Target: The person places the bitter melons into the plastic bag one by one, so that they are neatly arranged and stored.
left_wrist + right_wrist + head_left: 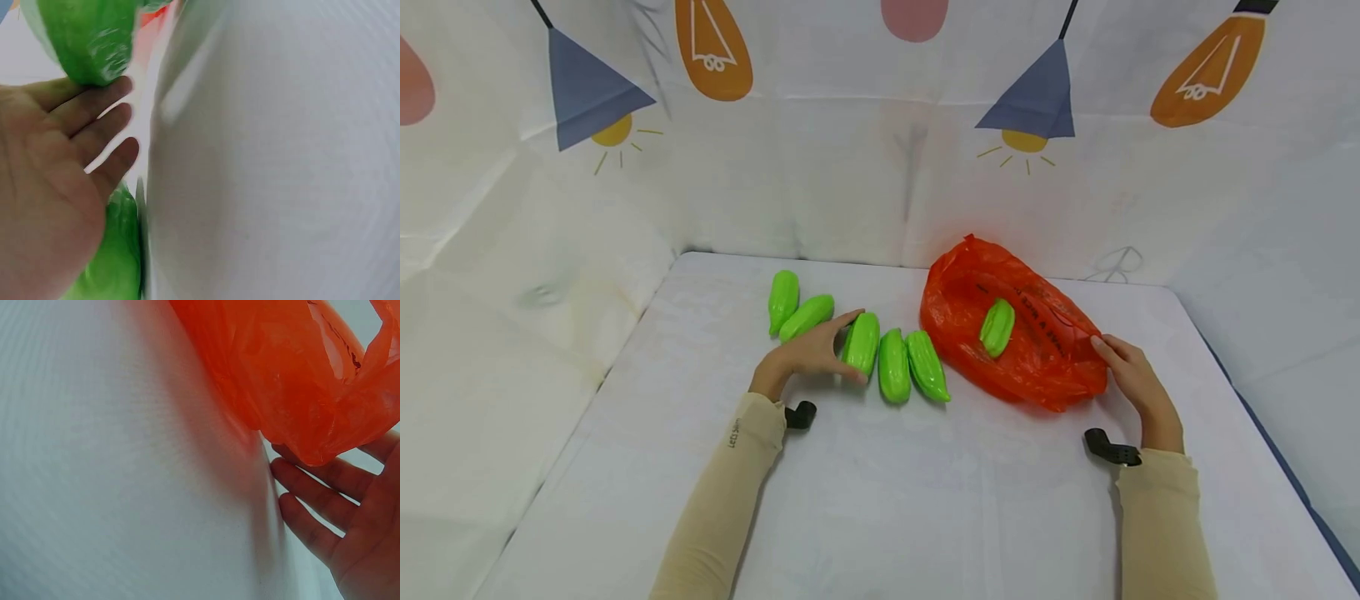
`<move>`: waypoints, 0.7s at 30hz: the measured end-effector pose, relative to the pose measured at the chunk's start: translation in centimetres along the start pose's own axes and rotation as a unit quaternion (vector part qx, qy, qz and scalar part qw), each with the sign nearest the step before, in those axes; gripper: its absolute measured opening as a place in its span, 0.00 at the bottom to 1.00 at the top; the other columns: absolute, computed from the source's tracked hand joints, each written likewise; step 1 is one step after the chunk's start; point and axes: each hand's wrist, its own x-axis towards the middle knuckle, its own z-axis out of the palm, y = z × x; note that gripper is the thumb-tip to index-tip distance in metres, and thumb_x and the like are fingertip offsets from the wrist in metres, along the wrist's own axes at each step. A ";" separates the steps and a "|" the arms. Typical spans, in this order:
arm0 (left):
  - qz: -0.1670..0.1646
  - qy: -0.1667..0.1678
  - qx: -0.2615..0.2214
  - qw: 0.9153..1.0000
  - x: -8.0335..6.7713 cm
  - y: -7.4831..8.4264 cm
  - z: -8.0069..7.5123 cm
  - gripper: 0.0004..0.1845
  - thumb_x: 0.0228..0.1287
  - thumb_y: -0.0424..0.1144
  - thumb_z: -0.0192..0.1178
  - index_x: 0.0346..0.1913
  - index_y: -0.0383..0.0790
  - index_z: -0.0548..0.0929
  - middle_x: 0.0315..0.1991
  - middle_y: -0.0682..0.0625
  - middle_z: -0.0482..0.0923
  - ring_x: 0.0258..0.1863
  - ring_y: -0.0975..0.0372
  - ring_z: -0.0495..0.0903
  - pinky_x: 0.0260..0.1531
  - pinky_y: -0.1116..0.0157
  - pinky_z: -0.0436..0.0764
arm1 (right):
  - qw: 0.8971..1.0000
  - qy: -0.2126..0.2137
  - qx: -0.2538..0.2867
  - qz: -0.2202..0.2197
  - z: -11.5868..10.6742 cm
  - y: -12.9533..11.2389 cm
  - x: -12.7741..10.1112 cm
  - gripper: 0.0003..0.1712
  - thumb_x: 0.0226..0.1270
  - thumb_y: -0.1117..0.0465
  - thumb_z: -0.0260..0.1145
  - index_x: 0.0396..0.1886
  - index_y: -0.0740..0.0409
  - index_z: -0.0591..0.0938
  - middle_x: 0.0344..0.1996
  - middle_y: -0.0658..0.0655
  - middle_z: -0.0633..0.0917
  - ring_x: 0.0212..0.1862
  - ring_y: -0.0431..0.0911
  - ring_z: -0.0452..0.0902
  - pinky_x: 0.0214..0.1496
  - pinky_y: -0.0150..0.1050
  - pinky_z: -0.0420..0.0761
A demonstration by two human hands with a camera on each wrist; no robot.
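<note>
Several bright green, ridged bitter melons stand out on the white table, left of a crumpled red plastic bag [1037, 333]. My left hand [812, 348] reaches over the row, thumb and forefinger spread about one bitter melon [862, 343]. In the left wrist view, its nearly straight fingers touch the lower end of that green melon [90, 44]. Another bitter melon [997, 327] lies against the red plastic within the bag. At the bag's right edge, my right hand [1135, 379] pinches the plastic, thumb on top; in the right wrist view, the other fingers [319, 494] extend under the bag.
Two bitter melons [784, 300] lie at the far left of the row, behind my left hand. Two more [893, 367] lie between that hand and the bag. A white cloth wall with printed lamps [1030, 92] rises behind the table [910, 500].
</note>
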 end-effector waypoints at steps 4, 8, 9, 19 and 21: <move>0.007 0.038 -0.024 0.999 0.2 0.7 0.4 0.65 0.40 0.60 0.78 0.79 0.56 0.47 0.78 0.50 0.52 0.77 0.52 0.51 0.72 0.45 0.58 | 1.000 -0.001 -0.002 -0.001 0.0 0.0 0.0 0.46 0.77 0.38 0.41 0.75 0.71 0.50 0.72 0.78 0.54 0.72 0.73 0.46 0.68 0.74 0.52; 0.021 0.044 -0.038 0.998 0.7 1.8 1.3 0.64 0.41 0.61 0.77 0.79 0.58 0.48 0.78 0.55 0.51 0.77 0.56 0.51 0.73 0.47 0.57 | 1.000 -0.004 -0.003 -0.002 0.0 -0.1 0.0 0.46 0.77 0.38 0.41 0.75 0.71 0.50 0.72 0.78 0.54 0.72 0.73 0.46 0.68 0.74 0.52; 0.021 0.042 -0.038 0.998 0.9 2.1 1.6 0.64 0.41 0.62 0.77 0.79 0.59 0.48 0.78 0.56 0.51 0.77 0.57 0.51 0.74 0.48 0.57 | 1.000 -0.003 -0.003 -0.003 0.0 -0.1 -0.1 0.45 0.77 0.38 0.41 0.75 0.71 0.50 0.72 0.79 0.54 0.72 0.73 0.46 0.68 0.74 0.52; 0.055 0.043 -0.040 0.997 1.6 3.6 3.1 0.64 0.42 0.62 0.76 0.79 0.56 0.46 0.78 0.57 0.49 0.77 0.59 0.50 0.75 0.51 0.55 | 1.000 0.012 -0.004 -0.018 0.2 0.0 -0.2 0.44 0.78 0.40 0.41 0.74 0.73 0.53 0.70 0.79 0.57 0.71 0.72 0.49 0.68 0.74 0.53; 0.059 0.046 -0.036 0.997 1.6 4.0 3.2 0.64 0.42 0.63 0.76 0.79 0.56 0.46 0.78 0.58 0.49 0.77 0.59 0.51 0.74 0.50 0.56 | 1.000 0.013 -0.002 -0.023 0.3 0.1 0.0 0.43 0.78 0.41 0.42 0.73 0.74 0.54 0.70 0.79 0.58 0.71 0.72 0.49 0.68 0.74 0.53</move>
